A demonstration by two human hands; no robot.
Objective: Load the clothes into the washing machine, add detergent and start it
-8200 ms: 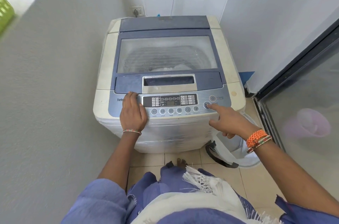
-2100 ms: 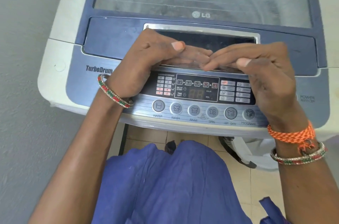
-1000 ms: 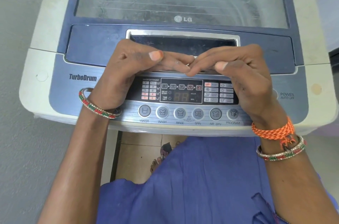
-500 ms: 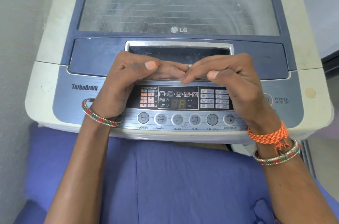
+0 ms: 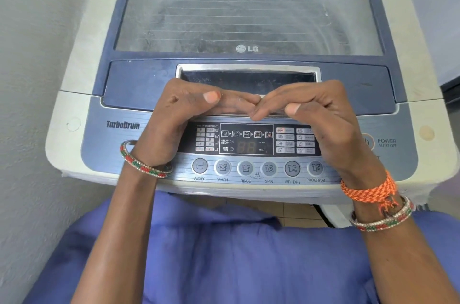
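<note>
Pale textured wall runs along the left of a narrow space, and beige floor tiles show just below the front of a top-loading washing machine, which fills the upper part of the view. Its blue lid is closed flat, with a cloudy window marked with an LG logo; whether clothes lie inside cannot be told through it. A chrome-edged handle recess sits at the front edge of the lid.

Both of the person's hands rest at that front edge, directly above the control panel. The left hand and right hand face each other, fingers curled and hooked onto the silver lip of the lid handle, fingertips meeting in the middle. Thumbs lie on top.

Below the hands, a row of round buttons is labelled water, wash, rinse, spin, air dry and program. A power button lies partly behind the right wrist. The digit display looks dim.

A beaded bangle circles the left wrist; an orange thread band and another bangle circle the right. Blue clothing fills the foreground.
</note>
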